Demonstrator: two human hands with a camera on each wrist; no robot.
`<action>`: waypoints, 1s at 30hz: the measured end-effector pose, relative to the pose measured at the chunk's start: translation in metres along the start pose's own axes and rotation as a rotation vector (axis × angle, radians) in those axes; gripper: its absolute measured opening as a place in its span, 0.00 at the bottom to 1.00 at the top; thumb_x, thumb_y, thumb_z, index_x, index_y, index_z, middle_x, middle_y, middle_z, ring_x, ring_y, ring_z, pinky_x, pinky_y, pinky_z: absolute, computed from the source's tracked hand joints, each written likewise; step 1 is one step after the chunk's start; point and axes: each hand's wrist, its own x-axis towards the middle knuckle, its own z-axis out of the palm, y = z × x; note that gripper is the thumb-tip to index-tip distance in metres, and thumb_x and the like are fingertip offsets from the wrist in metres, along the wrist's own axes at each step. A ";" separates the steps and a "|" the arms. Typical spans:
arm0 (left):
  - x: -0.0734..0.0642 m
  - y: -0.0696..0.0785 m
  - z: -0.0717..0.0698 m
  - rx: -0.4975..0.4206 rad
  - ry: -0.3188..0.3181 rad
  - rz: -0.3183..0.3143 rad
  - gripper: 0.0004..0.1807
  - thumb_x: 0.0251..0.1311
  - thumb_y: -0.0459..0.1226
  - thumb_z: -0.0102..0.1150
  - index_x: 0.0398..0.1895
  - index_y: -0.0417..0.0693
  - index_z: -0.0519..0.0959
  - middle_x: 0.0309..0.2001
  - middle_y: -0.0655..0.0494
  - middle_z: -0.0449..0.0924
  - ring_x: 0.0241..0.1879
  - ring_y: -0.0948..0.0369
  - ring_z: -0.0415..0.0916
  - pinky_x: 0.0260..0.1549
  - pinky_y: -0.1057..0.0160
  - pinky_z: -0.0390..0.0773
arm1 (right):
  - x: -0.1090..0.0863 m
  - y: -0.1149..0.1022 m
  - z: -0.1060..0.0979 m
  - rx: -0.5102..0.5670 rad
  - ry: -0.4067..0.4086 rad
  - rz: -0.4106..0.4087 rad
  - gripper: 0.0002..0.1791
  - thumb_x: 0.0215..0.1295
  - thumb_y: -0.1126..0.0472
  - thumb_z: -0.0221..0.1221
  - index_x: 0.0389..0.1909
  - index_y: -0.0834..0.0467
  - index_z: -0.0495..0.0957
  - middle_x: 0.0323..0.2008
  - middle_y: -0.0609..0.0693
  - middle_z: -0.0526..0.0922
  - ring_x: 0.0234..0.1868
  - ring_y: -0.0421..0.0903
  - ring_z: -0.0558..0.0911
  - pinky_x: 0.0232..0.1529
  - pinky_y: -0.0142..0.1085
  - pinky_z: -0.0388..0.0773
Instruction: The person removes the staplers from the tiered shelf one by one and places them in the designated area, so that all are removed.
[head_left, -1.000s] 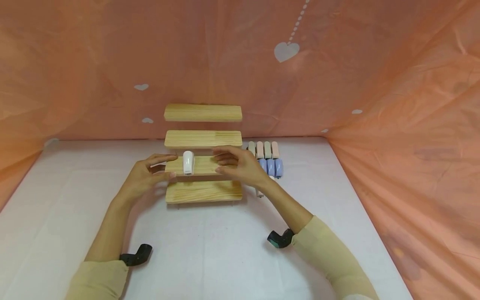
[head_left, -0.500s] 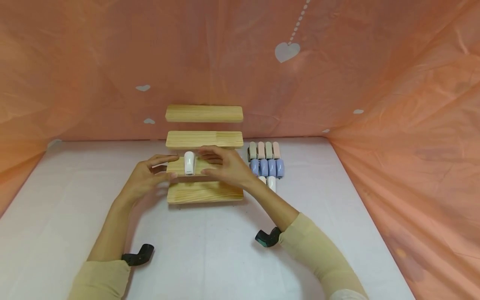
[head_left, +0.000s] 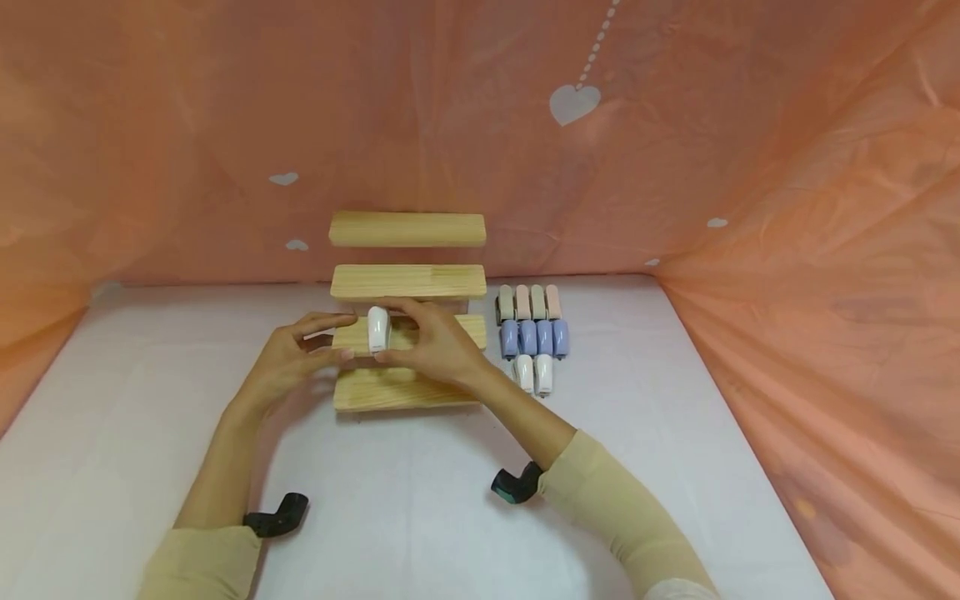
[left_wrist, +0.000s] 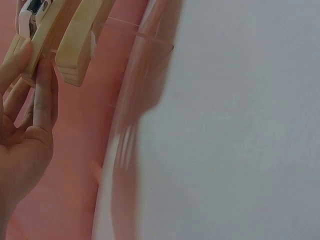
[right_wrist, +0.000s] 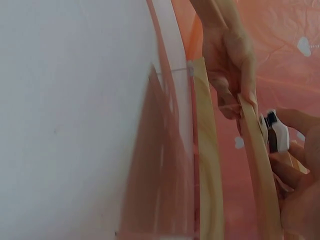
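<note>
A white mini stapler (head_left: 378, 330) stands on the second board from the bottom of a wooden tiered rack (head_left: 457, 333). My right hand (head_left: 442, 346) reaches in from the right and grips the stapler, thumb at its front end and index finger at its back. In the right wrist view, the fingers curve beside the stapler (right_wrist: 280, 136), just above the board. My left hand (head_left: 281, 358) pinches the left end of this board (left_wrist: 47, 37), thumb above and fingers underneath.
Right of the rack, mini staplers lie in rows: several green-grey and pink ones (head_left: 528, 302), several blue ones (head_left: 536, 338), and two white ones (head_left: 533, 375). Two upper boards (head_left: 408, 229) rise behind the hands. A pink curtain (head_left: 450, 125) hangs behind the white table (head_left: 412, 517).
My right hand has moved left along the board to the white stapler and closed its thumb and fingers about it. The left hand has stayed at the board's left end.
</note>
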 end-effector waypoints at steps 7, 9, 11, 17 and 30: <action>-0.001 0.001 0.003 0.002 -0.012 -0.032 0.26 0.62 0.35 0.68 0.64 0.40 0.76 0.59 0.51 0.74 0.60 0.61 0.71 0.56 0.74 0.72 | 0.001 -0.006 0.002 -0.117 0.012 0.008 0.39 0.55 0.48 0.74 0.68 0.51 0.71 0.59 0.49 0.79 0.59 0.40 0.76 0.60 0.32 0.73; 0.000 0.001 0.002 0.000 -0.008 -0.026 0.26 0.62 0.35 0.68 0.63 0.40 0.76 0.59 0.50 0.74 0.60 0.61 0.71 0.56 0.75 0.72 | 0.001 -0.007 0.001 -0.125 0.005 0.014 0.39 0.57 0.48 0.72 0.68 0.51 0.71 0.61 0.49 0.79 0.60 0.40 0.76 0.61 0.32 0.72; 0.000 0.001 0.002 0.001 -0.004 -0.014 0.26 0.62 0.34 0.68 0.63 0.40 0.76 0.59 0.50 0.74 0.60 0.63 0.70 0.57 0.75 0.71 | 0.000 -0.007 0.000 -0.125 0.004 0.016 0.38 0.57 0.49 0.72 0.68 0.51 0.71 0.62 0.49 0.78 0.61 0.41 0.76 0.61 0.32 0.72; -0.003 0.001 0.000 0.002 0.005 0.000 0.25 0.61 0.33 0.68 0.62 0.37 0.77 0.57 0.49 0.74 0.61 0.66 0.68 0.59 0.77 0.69 | -0.003 -0.004 -0.002 -0.056 0.001 0.022 0.37 0.58 0.51 0.72 0.68 0.49 0.71 0.62 0.48 0.78 0.60 0.41 0.77 0.61 0.33 0.72; -0.002 0.000 0.002 -0.001 0.030 -0.030 0.26 0.59 0.34 0.70 0.62 0.39 0.77 0.58 0.50 0.74 0.60 0.63 0.70 0.57 0.76 0.70 | -0.018 0.009 -0.020 0.094 0.043 -0.021 0.37 0.55 0.57 0.74 0.67 0.52 0.74 0.54 0.50 0.82 0.51 0.43 0.81 0.55 0.31 0.77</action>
